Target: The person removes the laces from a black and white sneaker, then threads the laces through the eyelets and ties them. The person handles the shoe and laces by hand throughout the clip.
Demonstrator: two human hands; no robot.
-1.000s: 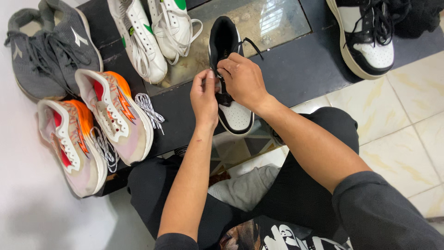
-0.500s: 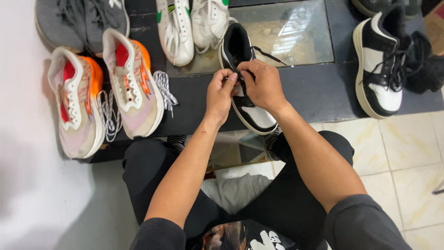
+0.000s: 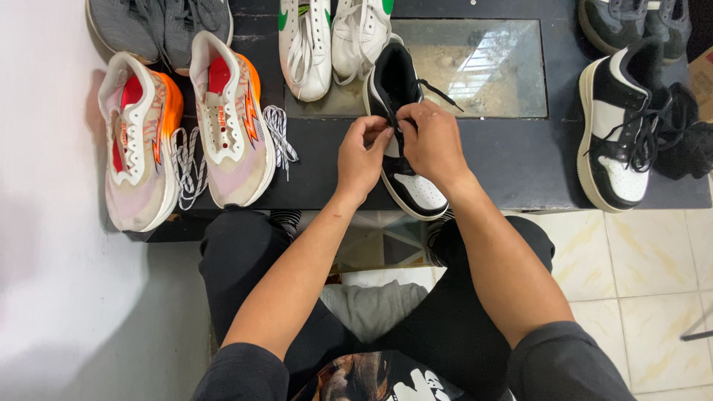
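Dark grey sleeves (image 3: pixel 564 364) pushed above the elbows, black trousers (image 3: pixel 238 260), and a black printed shirt (image 3: pixel 379 379).

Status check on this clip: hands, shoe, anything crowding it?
Left hand and right hand both pinching the black lace on the black-and-white sneaker. Sneaker flat on the dark table. White-and-green pair close behind, not obstructing.

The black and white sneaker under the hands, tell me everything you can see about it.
The black and white sneaker is a low-top, seemingly leather: white toe panel, black overlays, black lining, white sole edge. It lies on the dark table, toe toward the person and slightly overhanging the near edge, heel on the glass inset. The left hand and right hand meet over its lace area, pinching a black lace whose loose end trails right.
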